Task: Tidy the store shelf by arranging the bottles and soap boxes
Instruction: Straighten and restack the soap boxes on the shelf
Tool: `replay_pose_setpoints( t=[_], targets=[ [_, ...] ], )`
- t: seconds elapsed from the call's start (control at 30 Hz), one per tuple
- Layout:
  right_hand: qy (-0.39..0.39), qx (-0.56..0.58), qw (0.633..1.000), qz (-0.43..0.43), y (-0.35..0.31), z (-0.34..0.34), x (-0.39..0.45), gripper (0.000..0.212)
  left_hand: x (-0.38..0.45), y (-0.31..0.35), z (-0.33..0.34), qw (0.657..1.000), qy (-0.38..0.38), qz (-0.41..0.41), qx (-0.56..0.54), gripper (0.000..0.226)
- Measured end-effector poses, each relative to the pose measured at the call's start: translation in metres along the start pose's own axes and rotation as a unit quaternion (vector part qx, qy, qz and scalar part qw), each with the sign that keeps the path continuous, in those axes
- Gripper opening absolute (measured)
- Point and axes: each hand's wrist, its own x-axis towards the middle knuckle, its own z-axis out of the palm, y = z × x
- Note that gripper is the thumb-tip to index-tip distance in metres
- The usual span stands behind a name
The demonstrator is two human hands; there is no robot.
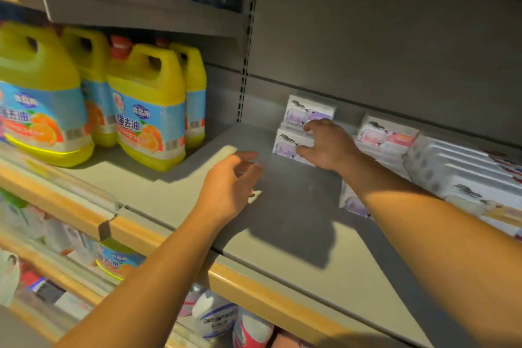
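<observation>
A flat grey metal shelf [175,192] with an orange front edge carries everything here. Near its left end stand four big yellow plastic bottles [149,110]. Each has a built-in handle, and the red caps show on two of them. Their blue labels show orange slices and the words 强去油 and 食品用. The bottles stand close together, two in front and two behind.

At the back of the shelf, near the middle, two small white soap boxes [296,127] sit one on top of the other. They are cardboard, with a purple picture on the front. The writing is too blurry to read.

The right hand [329,144] reaches to this stack. Its grip is curled on the boxes, fingers on the upper one and thumb against the lower one.

The left hand [231,186] hovers over the bare middle of the shelf, fingers loose, a little bent and holding nothing.

Further right stands another white box with a pink picture [387,135]. More white boxes [457,172] lie packed toward the right end.
</observation>
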Motion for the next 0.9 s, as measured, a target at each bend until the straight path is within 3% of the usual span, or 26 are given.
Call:
replay_pose_setpoints(
  t=[0.13, 0.33, 0.7, 0.9],
  targets=[
    [-0.069, -0.067, 0.995, 0.038, -0.001, 0.016, 0.027, 0.079, -0.001, 0.003, 0.0, 1.0, -0.001, -0.002, 0.015, 0.025],
    [-0.034, -0.082, 0.994, 0.069, -0.002, 0.027, 0.035, 0.065, -0.002, 0.006, 0.0, 0.999, -0.006, 0.003, 0.038, 0.028],
    [0.061, 0.162, 0.985, -0.01, -0.025, -0.017, -0.057, 0.048, -0.01, 0.016, -0.005, 1.0, -0.011, 0.006, 0.011, 0.038],
    [0.04, 0.361, 0.932, -0.005, -0.005, -0.036, -0.139, 0.038, -0.04, 0.038, 0.001, 0.988, -0.128, 0.042, -0.076, 0.023]
  ],
)
